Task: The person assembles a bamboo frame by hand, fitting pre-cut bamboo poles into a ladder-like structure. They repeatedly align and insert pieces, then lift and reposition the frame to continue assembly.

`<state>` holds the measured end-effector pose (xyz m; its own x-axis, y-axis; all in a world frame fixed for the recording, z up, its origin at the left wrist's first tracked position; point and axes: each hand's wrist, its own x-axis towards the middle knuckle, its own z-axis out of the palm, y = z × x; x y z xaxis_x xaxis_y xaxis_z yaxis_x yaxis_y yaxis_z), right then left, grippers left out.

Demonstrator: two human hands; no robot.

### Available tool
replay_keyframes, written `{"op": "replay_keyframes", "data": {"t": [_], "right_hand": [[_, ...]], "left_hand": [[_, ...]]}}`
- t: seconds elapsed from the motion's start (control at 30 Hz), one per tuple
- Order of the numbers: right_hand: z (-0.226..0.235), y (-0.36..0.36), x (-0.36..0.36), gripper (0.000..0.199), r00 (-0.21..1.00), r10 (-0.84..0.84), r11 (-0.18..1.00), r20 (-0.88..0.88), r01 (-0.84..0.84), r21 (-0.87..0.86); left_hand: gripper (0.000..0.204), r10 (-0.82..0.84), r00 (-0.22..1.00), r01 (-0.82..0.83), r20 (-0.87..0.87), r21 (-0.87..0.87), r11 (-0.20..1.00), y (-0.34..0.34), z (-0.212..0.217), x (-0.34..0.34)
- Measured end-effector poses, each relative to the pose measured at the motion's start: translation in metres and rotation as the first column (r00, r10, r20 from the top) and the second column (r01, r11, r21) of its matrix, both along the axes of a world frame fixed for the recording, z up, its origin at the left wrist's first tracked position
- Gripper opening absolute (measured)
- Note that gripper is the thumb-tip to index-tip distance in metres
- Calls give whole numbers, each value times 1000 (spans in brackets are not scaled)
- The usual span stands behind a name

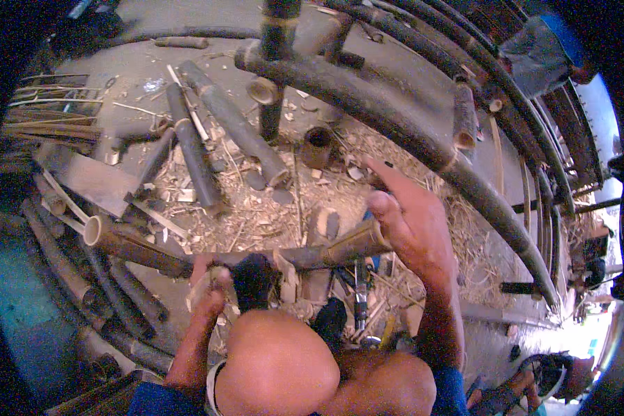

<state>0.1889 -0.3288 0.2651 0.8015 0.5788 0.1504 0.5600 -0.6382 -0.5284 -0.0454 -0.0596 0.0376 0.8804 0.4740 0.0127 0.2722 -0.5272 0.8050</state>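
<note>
A bamboo pole lies crosswise in front of my knees, its hollow left end tilted toward the far left. My left hand is closed at the pole's underside, left of the middle, its thumb and fingers against the pole. Beside the pole's right end is my right hand, with its index finger stretched forward and the thumb apart. Nothing shows in that hand, and whether its edge touches the pole's end I cannot tell. A wooden block stands under the pole near my feet.
Wood chips litter the floor ahead. A long curved bamboo frame arches across the right side. Cut bamboo lengths lie ahead left, dark poles at the left. A hand tool rests between my feet. Another person stands far right.
</note>
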Motion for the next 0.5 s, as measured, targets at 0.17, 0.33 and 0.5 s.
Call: {"op": "replay_keyframes", "data": {"t": [0.17,0.33,0.5], "right_hand": [[-6,4,4,71,972,-28,999,-235,18,-44],[-10,2,4,71,976,-25,999,-216,18,-32],[-10,2,7,62,962,-30,1000,-270,29,-11]], "left_hand": [[44,-375,925,314,65,427,848,43,-16,3],[75,-494,851,523,-178,200,829,71,-10,36],[88,-546,702,712,-457,458,532,106,-2,60]]}}
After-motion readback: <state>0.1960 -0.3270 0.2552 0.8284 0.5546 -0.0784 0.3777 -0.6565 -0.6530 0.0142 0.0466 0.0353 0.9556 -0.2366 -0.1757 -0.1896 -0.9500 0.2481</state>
